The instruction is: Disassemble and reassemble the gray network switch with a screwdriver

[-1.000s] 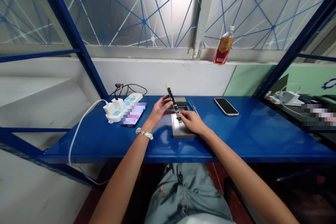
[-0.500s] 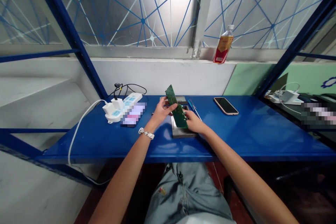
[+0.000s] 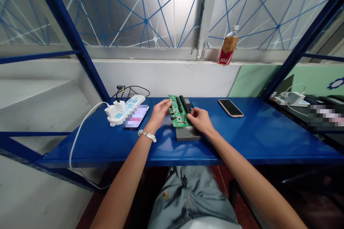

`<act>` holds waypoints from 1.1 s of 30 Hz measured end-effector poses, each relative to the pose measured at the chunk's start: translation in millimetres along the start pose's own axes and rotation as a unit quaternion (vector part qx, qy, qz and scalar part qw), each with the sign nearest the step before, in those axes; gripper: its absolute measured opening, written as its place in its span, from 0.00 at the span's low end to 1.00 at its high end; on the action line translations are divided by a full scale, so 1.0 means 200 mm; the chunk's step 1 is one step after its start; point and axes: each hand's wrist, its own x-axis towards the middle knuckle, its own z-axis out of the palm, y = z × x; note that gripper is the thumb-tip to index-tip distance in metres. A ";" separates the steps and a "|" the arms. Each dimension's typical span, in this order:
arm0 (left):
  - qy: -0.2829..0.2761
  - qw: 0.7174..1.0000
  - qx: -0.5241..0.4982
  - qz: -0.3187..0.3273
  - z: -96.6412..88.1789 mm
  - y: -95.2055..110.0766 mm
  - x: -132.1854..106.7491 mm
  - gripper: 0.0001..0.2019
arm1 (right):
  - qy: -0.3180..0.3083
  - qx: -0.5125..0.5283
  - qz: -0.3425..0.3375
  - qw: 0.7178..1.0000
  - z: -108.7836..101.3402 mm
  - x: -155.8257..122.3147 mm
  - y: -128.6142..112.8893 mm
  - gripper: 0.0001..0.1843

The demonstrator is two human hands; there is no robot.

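A green circuit board with black connectors along it lies face up, tilted, over a grey metal casing. My left hand has its fingers closed on the board's left edge. On the opposite side, my right hand pinches the board by its long black connector. The board covers much of the casing, whose front shows below it. Behind my right hand, only the blue handle of a screwdriver shows.
On the left of the blue table are a white power strip with plugs and a phone with a lit screen. A dark-screened phone lies to the right. A drink bottle stands on the ledge behind.
The board has turned over from its plain green underside to its component side and come down lower over the casing. My left hand has shifted slightly left, to the board's edge.
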 end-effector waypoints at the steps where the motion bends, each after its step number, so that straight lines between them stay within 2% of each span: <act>1: 0.010 1.000 0.014 -0.015 -0.01 -0.01 0.01 0.23 | 0.003 -0.050 0.010 0.999 -0.01 -0.01 -0.01 0.12; 3: 0.026 0.998 0.047 -0.041 -0.02 -0.03 0.01 0.25 | 0.004 -0.143 0.027 0.989 -0.02 -0.03 -0.04 0.12; 6: 0.037 0.991 0.112 -0.059 -0.04 -0.06 0.02 0.32 | -0.013 -0.240 0.038 0.970 -0.03 -0.06 -0.08 0.13; 8: 0.019 0.986 0.154 -0.055 -0.05 -0.07 0.02 0.33 | -0.032 -0.279 0.040 0.959 -0.03 -0.08 -0.10 0.14; 10: -0.012 0.981 0.189 -0.046 -0.05 -0.08 0.02 0.29 | -0.046 -0.303 0.039 0.951 -0.03 -0.11 -0.11 0.15; 14: -0.045 0.964 0.260 -0.030 -0.04 -0.10 0.02 0.23 | -0.054 -0.320 0.039 0.945 -0.04 -0.14 -0.11 0.15; 19: -0.066 0.936 0.345 -0.036 -0.02 -0.10 0.01 0.23 | -0.058 -0.327 0.040 0.943 -0.05 -0.16 -0.10 0.15; 28: -0.071 0.883 0.464 0.009 0.01 -0.11 0.00 0.21 | -0.076 -0.336 0.044 0.938 -0.06 -0.16 -0.09 0.14; 33: -0.059 0.876 0.477 0.032 0.01 -0.12 -0.01 0.21 | -0.095 -0.308 0.046 0.946 -0.06 -0.16 -0.07 0.10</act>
